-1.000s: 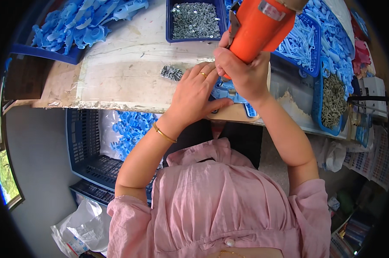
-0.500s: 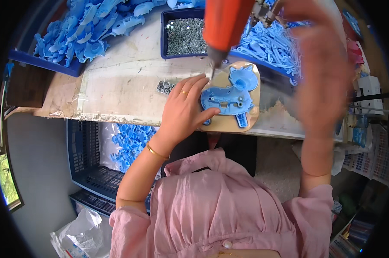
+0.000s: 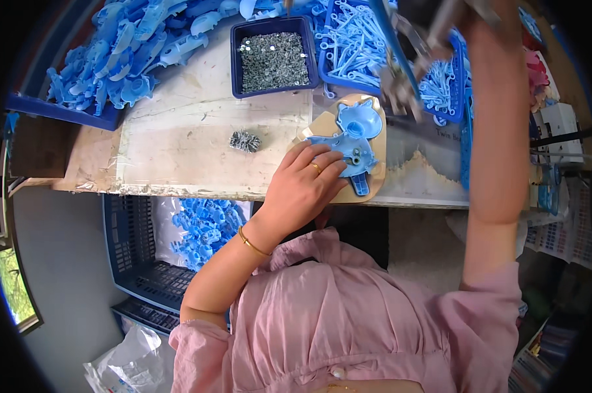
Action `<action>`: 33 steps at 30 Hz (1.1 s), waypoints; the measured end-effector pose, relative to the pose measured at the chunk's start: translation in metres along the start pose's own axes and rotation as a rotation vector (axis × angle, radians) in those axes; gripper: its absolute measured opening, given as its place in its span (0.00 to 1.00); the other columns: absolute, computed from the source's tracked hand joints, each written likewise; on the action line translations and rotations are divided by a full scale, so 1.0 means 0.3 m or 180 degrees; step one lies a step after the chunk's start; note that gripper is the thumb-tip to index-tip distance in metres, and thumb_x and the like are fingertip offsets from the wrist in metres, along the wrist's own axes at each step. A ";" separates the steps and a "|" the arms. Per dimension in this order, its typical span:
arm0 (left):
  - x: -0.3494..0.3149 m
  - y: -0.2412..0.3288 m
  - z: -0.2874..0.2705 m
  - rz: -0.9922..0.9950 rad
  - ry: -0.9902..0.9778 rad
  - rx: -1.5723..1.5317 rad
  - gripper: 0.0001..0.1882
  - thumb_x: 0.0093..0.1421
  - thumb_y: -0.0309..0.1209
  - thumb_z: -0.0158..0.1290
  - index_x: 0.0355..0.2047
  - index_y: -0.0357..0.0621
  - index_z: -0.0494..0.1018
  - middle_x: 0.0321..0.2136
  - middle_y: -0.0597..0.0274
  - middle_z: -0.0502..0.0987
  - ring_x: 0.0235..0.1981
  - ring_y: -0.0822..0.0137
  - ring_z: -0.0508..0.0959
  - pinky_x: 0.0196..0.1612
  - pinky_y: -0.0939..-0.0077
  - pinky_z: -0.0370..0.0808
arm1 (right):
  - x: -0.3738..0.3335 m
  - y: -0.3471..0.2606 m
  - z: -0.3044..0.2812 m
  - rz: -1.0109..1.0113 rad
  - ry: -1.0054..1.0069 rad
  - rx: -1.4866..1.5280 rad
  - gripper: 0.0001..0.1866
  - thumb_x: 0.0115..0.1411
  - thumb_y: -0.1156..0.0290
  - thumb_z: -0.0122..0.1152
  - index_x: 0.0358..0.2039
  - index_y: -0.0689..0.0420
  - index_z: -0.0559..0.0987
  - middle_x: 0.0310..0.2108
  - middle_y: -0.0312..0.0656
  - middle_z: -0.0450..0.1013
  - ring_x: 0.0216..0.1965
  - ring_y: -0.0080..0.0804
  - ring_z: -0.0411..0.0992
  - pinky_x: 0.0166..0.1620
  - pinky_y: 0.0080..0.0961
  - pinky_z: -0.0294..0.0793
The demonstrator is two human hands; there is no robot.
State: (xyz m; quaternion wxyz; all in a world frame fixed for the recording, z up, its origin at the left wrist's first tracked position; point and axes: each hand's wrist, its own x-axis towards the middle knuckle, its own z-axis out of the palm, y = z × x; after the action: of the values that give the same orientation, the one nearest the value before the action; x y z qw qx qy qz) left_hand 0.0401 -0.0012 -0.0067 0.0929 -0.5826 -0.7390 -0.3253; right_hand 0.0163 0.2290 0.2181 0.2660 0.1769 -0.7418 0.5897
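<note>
Blue moulded plastic part on tan wooden jig, left hand flat on its near edge, fingers open; right hand out of view.

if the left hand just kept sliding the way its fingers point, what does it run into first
The left hand points up and right across the bench; its fingertips already rest on the blue plastic part on the wooden jig, so it would likely meet that first.

bright, even daylight on the workbench, shadows soft. above it the raised right arm smears with motion blur; beyond the bench, edges bend into black.
</note>
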 end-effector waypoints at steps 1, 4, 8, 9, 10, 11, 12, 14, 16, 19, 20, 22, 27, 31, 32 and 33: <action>0.009 0.004 0.013 0.0063 0.0003 -0.0002 0.15 0.56 0.33 0.62 0.43 0.44 0.78 0.45 0.62 0.80 0.52 0.59 0.76 0.59 0.61 0.71 | -0.055 0.021 -0.066 0.0006 0.0019 0.0227 0.25 0.59 0.66 0.65 0.54 0.62 0.72 0.28 0.34 0.72 0.30 0.17 0.72 0.34 0.12 0.72; 0.008 -0.007 0.034 0.0103 -0.0056 0.0068 0.13 0.57 0.33 0.61 0.41 0.45 0.78 0.44 0.63 0.80 0.50 0.60 0.77 0.59 0.61 0.71 | -0.153 -0.046 0.091 0.0174 0.0777 0.0556 0.34 0.53 0.76 0.68 0.59 0.64 0.65 0.30 0.36 0.72 0.31 0.22 0.74 0.35 0.20 0.79; 0.021 0.009 0.029 -0.0002 -0.0121 0.0005 0.11 0.57 0.33 0.61 0.40 0.44 0.78 0.42 0.64 0.80 0.47 0.61 0.78 0.57 0.63 0.72 | -0.202 -0.082 0.129 0.0547 0.1188 0.0329 0.30 0.57 0.74 0.69 0.58 0.66 0.68 0.27 0.38 0.74 0.20 0.23 0.72 0.27 0.18 0.74; 0.018 0.009 0.027 -0.0012 -0.0136 0.0012 0.11 0.57 0.33 0.61 0.40 0.44 0.78 0.42 0.64 0.80 0.47 0.61 0.78 0.57 0.63 0.72 | -0.216 -0.068 0.119 0.0561 0.0942 0.0475 0.29 0.57 0.75 0.69 0.57 0.67 0.69 0.25 0.38 0.75 0.17 0.22 0.71 0.24 0.17 0.72; 0.015 0.008 0.025 -0.0014 -0.0159 0.0063 0.11 0.57 0.33 0.61 0.39 0.44 0.78 0.42 0.65 0.80 0.47 0.61 0.78 0.57 0.63 0.73 | -0.230 -0.054 0.123 0.0565 0.0945 0.0495 0.29 0.57 0.75 0.69 0.57 0.67 0.69 0.25 0.38 0.75 0.17 0.22 0.71 0.24 0.17 0.72; 0.010 0.007 0.023 -0.0018 -0.0180 0.0117 0.11 0.57 0.33 0.61 0.39 0.44 0.78 0.42 0.65 0.80 0.47 0.61 0.78 0.56 0.64 0.73 | -0.245 -0.042 0.133 0.0554 0.1028 0.0465 0.27 0.57 0.76 0.69 0.56 0.68 0.69 0.23 0.37 0.74 0.17 0.21 0.71 0.23 0.17 0.70; 0.008 0.007 0.024 -0.0016 -0.0184 0.0119 0.11 0.57 0.33 0.61 0.39 0.44 0.78 0.42 0.65 0.80 0.47 0.61 0.78 0.56 0.64 0.73 | -0.257 -0.036 0.139 0.0539 0.1114 0.0415 0.26 0.57 0.78 0.68 0.55 0.68 0.70 0.21 0.36 0.73 0.17 0.20 0.70 0.21 0.16 0.67; 0.004 0.007 0.028 -0.0037 -0.0179 0.0060 0.11 0.57 0.32 0.61 0.39 0.44 0.78 0.42 0.65 0.80 0.46 0.61 0.78 0.56 0.64 0.73 | -0.268 -0.028 0.138 0.0556 0.1117 0.0546 0.25 0.58 0.78 0.68 0.55 0.68 0.70 0.22 0.37 0.74 0.18 0.19 0.71 0.22 0.16 0.68; 0.009 0.009 0.035 0.0012 -0.0101 0.0085 0.10 0.57 0.32 0.61 0.39 0.44 0.77 0.42 0.65 0.80 0.46 0.61 0.78 0.56 0.63 0.73 | -0.276 -0.032 0.131 0.0807 0.0996 0.0440 0.23 0.58 0.78 0.69 0.52 0.67 0.72 0.21 0.35 0.74 0.16 0.18 0.69 0.20 0.16 0.65; 0.009 0.006 0.028 0.0069 -0.0015 0.0137 0.10 0.56 0.32 0.61 0.38 0.45 0.77 0.41 0.64 0.80 0.46 0.61 0.78 0.55 0.63 0.73 | -0.303 -0.041 0.170 0.0889 0.1167 0.0314 0.17 0.58 0.78 0.69 0.46 0.65 0.74 0.19 0.34 0.73 0.14 0.17 0.67 0.18 0.15 0.62; 0.008 0.005 0.022 0.0092 0.0006 0.0155 0.10 0.56 0.32 0.61 0.37 0.45 0.77 0.40 0.63 0.79 0.46 0.61 0.78 0.55 0.63 0.73 | -0.318 -0.037 0.187 0.0838 0.1394 0.0227 0.14 0.58 0.79 0.69 0.42 0.65 0.76 0.18 0.33 0.73 0.14 0.16 0.67 0.17 0.14 0.62; 0.021 0.021 0.019 0.0084 -0.0043 0.0139 0.10 0.56 0.33 0.61 0.37 0.45 0.77 0.40 0.63 0.79 0.46 0.60 0.78 0.55 0.63 0.73 | -0.312 0.101 0.155 -0.0071 0.1266 0.0165 0.07 0.58 0.80 0.69 0.34 0.63 0.78 0.18 0.32 0.73 0.14 0.14 0.67 0.18 0.14 0.62; 0.022 0.037 0.035 0.0073 -0.0151 0.0325 0.09 0.56 0.33 0.62 0.36 0.46 0.76 0.43 0.62 0.78 0.46 0.58 0.76 0.54 0.62 0.72 | -0.269 -0.042 0.127 0.0349 0.1288 0.0432 0.12 0.60 0.74 0.71 0.37 0.59 0.74 0.20 0.31 0.72 0.17 0.14 0.69 0.19 0.14 0.65; 0.008 0.035 0.009 0.0214 -0.0176 0.0374 0.08 0.56 0.31 0.62 0.36 0.44 0.77 0.43 0.61 0.79 0.45 0.56 0.77 0.53 0.60 0.73 | -0.076 -0.083 -0.060 -0.0429 0.0604 -0.0530 0.24 0.63 0.53 0.69 0.43 0.59 0.72 0.25 0.33 0.73 0.23 0.16 0.73 0.26 0.15 0.72; 0.012 0.040 -0.023 0.0011 -0.0131 0.0040 0.08 0.56 0.29 0.62 0.36 0.43 0.77 0.43 0.60 0.80 0.44 0.54 0.77 0.52 0.60 0.73 | -0.034 -0.096 -0.098 -0.0685 0.0620 -0.0774 0.26 0.64 0.49 0.67 0.44 0.60 0.72 0.27 0.34 0.73 0.26 0.17 0.74 0.28 0.16 0.74; 0.029 0.058 -0.049 -0.0152 -0.0092 -0.0350 0.08 0.56 0.26 0.62 0.36 0.41 0.77 0.43 0.59 0.81 0.44 0.53 0.78 0.51 0.59 0.73 | -0.030 -0.158 -0.165 -0.0141 0.0275 -0.0899 0.29 0.66 0.45 0.63 0.49 0.61 0.73 0.31 0.37 0.76 0.32 0.21 0.76 0.34 0.20 0.77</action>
State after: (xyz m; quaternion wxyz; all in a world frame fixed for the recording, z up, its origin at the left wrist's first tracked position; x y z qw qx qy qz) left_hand 0.0499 -0.0010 0.0156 0.0423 -0.5736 -0.7350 -0.3591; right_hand 0.0598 0.2650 0.2578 0.3328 0.1285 -0.8011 0.4805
